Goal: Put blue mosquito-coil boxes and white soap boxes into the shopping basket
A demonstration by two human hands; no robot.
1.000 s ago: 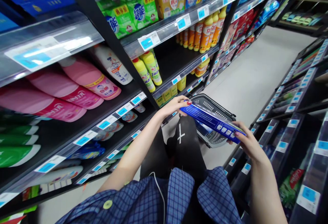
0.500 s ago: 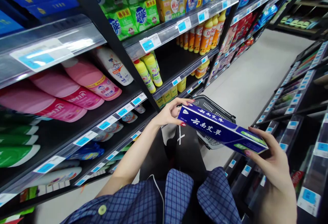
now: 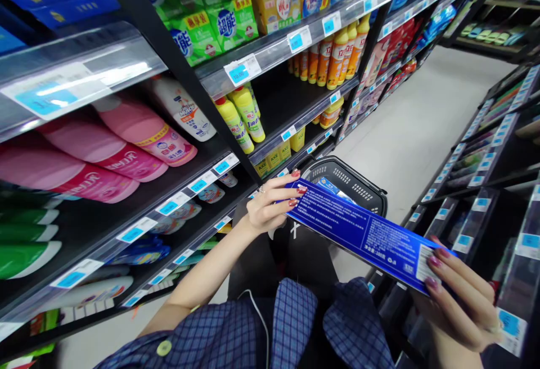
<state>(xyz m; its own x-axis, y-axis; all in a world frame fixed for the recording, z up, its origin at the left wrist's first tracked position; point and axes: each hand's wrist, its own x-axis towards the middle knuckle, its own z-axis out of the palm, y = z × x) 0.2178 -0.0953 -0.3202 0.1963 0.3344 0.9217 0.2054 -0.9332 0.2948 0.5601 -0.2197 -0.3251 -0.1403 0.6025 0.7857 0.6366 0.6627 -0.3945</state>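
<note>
Between my two hands is a long dark-blue toothpaste box [image 3: 337, 225], its side with small white print and a barcode facing up at me. My left hand [image 3: 274, 203] grips the box's left end, with red-nailed fingertips lying over the top edge. At the other end my right hand [image 3: 459, 296] is closed around the box, fingers across the barcode. Behind and below the box is a dark grey shopping basket [image 3: 358, 180] with slotted walls. A blue-and-white package [image 3: 335, 189] shows inside it, partly hidden by the box.
Shelves on the left carry pink bottles [image 3: 130, 161], yellow bottles [image 3: 242, 116], orange bottles [image 3: 337, 57] and green packs [image 3: 228, 23]. A low shelf rack with price tags [image 3: 481, 205] lines the right side. A pale floor aisle [image 3: 422, 99] runs ahead between them.
The toothpaste box has been turned over, from the large white lettering to the fine-print side. Both hands have shifted their hold, with fingers now over the front.
</note>
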